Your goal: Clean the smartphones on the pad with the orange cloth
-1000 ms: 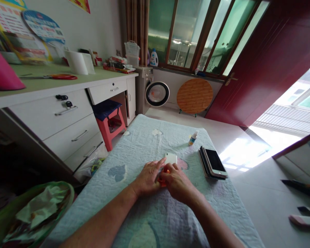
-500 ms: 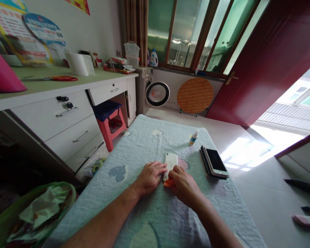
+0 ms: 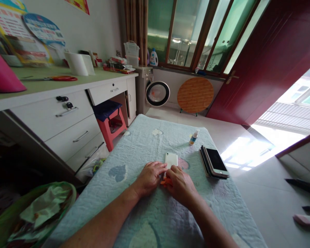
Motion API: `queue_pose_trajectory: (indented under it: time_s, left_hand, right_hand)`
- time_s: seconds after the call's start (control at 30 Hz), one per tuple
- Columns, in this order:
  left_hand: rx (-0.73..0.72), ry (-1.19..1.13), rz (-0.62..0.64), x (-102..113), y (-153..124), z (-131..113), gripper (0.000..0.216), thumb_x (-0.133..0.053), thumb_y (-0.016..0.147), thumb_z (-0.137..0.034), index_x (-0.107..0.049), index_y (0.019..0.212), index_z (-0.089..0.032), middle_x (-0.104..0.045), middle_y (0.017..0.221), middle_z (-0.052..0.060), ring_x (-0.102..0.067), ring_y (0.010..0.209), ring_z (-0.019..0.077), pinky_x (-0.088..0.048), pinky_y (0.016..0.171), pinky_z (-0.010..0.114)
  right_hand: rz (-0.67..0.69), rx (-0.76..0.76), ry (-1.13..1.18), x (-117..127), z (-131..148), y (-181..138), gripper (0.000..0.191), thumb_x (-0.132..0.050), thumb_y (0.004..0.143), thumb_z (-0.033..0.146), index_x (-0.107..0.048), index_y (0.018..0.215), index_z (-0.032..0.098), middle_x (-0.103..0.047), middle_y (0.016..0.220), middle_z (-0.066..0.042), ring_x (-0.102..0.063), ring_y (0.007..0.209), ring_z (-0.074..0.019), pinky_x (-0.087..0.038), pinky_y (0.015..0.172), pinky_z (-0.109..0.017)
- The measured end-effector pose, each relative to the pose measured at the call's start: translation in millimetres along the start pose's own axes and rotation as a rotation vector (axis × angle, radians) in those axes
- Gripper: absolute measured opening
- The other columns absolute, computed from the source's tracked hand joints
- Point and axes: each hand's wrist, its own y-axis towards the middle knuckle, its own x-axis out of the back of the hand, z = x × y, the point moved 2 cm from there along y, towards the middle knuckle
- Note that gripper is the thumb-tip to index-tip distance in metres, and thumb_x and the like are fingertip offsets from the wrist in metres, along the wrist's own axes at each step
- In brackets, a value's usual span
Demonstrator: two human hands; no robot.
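A white smartphone [image 3: 171,158] lies back up on the cloth-covered table, its camera at the far left corner. My left hand [image 3: 151,175] rests flat beside it, with stretched fingertips touching its left edge. Bunched in the closed fingers of my right hand [image 3: 182,183] is a small orange cloth [image 3: 166,182], pressed at the near end of the phone. That end is mostly hidden by my fingers and the cloth.
A stack of phones [image 3: 215,162] lies at the table's right side, with a small spray bottle [image 3: 193,137] behind it. Left stand a desk with drawers [image 3: 51,113], a red stool [image 3: 109,129] and a green waste bin [image 3: 73,193]. The light blue tablecloth [image 3: 144,148] has leaf patterns.
My right hand has slid slightly left and nearer along the phone with the orange cloth. The left hand and phone have hardly moved.
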Motion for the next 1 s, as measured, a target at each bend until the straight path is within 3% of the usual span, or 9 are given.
queue_pose_trajectory:
  time_s: [0.17,0.33,0.57,0.77,1.0]
  left_hand:
    - [0.003,-0.023,-0.033,-2,-1,3,0.054,-0.05,0.078,-0.012,-0.055,0.131,-0.023,-0.06,0.131,0.002,-0.05,0.123,0.0217,-0.033,0.109,0.04]
    - [-0.015,0.014,-0.016,-2,-2,2,0.048,-0.052,0.082,-0.016,-0.057,0.129,-0.025,-0.058,0.133,0.002,-0.049,0.124,0.0228,-0.032,0.109,0.041]
    - [-0.017,0.071,0.012,-1,-2,-2,0.047,-0.048,0.083,-0.01,-0.061,0.123,-0.03,-0.055,0.136,-0.002,-0.048,0.125,0.0225,-0.033,0.107,0.043]
    - [-0.017,0.074,0.009,-1,-1,-1,0.055,-0.048,0.076,-0.005,-0.062,0.123,-0.029,-0.055,0.136,-0.002,-0.048,0.124,0.0218,-0.033,0.107,0.043]
    - [-0.016,0.076,0.001,-1,-1,-3,0.045,-0.048,0.082,-0.011,-0.063,0.122,-0.028,-0.057,0.135,-0.001,-0.049,0.123,0.0219,-0.034,0.106,0.042]
  right_hand:
    - [-0.036,0.011,0.058,-8,9,7,0.017,-0.056,0.083,0.019,-0.061,0.099,0.023,-0.06,0.101,-0.004,-0.053,0.092,-0.018,-0.039,0.072,-0.025]
    - [-0.017,-0.011,0.065,-5,7,5,0.02,-0.058,0.083,0.02,-0.061,0.102,0.024,-0.06,0.099,-0.004,-0.053,0.09,-0.0174,-0.038,0.071,-0.025]
    - [0.034,-0.068,-0.014,4,-5,-5,0.004,-0.057,0.081,0.018,-0.06,0.083,0.02,-0.058,0.092,-0.004,-0.053,0.084,-0.0167,-0.034,0.065,-0.025]
    - [0.07,-0.106,-0.037,9,-14,-11,0.002,-0.059,0.081,0.02,-0.058,0.082,0.02,-0.058,0.089,-0.003,-0.053,0.082,-0.0159,-0.032,0.065,-0.025]
    - [0.032,-0.068,-0.027,3,-4,-5,0.005,-0.058,0.083,0.024,-0.059,0.087,0.021,-0.058,0.093,-0.004,-0.052,0.085,-0.0167,-0.034,0.067,-0.024]
